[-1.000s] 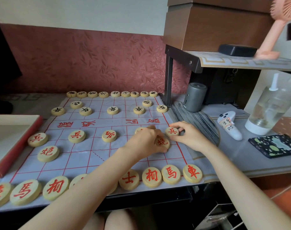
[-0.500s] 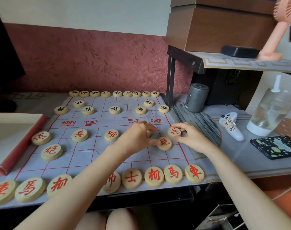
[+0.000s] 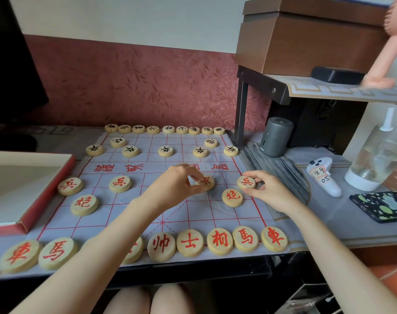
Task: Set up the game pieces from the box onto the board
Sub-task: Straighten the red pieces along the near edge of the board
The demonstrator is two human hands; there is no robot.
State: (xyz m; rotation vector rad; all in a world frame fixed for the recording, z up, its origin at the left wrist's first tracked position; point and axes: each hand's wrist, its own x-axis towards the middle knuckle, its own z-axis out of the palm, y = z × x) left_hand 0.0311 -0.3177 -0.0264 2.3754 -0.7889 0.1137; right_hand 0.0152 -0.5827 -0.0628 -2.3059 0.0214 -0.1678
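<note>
A cloth xiangqi board with red lines lies on the desk. Black-lettered wooden discs fill its far rows and red-lettered discs its near rows. My left hand pinches a red soldier disc on the board's right half. My right hand pinches another red soldier disc at the right edge line. A red cannon disc lies free between my hands. The open game box sits at the left; no pieces show in the part I can see.
A grey cylinder, a white controller, a clear spray bottle and a patterned phone stand to the right of the board. A black shelf leg rises at the board's far right corner.
My left hand has slid left off the red cannon disc, which now lies uncovered, and holds the soldier disc beside it. My right hand stays on the edge soldier.
</note>
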